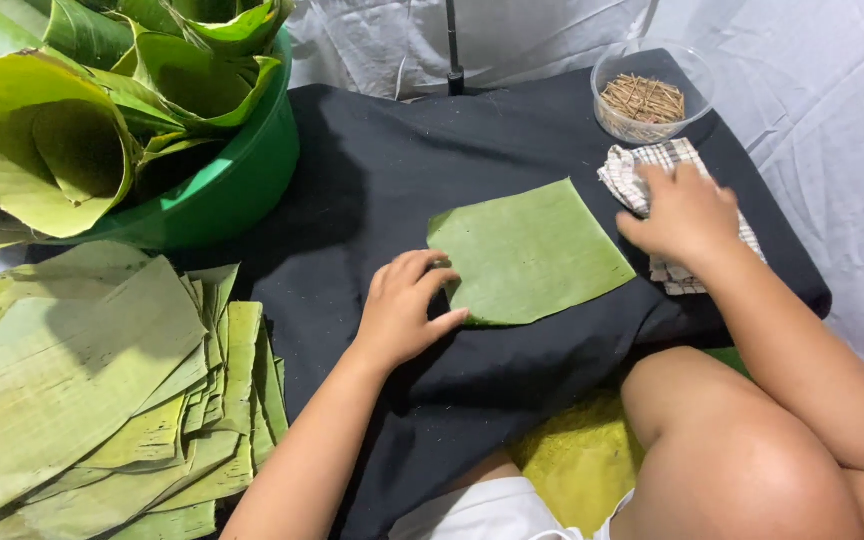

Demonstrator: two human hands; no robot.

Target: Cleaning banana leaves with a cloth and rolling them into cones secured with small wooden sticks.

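A flat square piece of green banana leaf (530,252) lies on a black cloth (382,170). My left hand (404,306) rests on the cloth at the leaf's left edge, thumb and fingers touching that edge. My right hand (684,212) lies palm down on a checked cloth (642,172) just right of the leaf, fingers spread over it. Whether it grips the cloth I cannot tell.
A clear bowl (652,92) of thin brown sticks stands behind the checked cloth. A green tub (237,190) with rolled leaf cones sits at the back left. A stack of cut leaf pieces (102,390) lies at the left. My bare knee (722,440) is at the front right.
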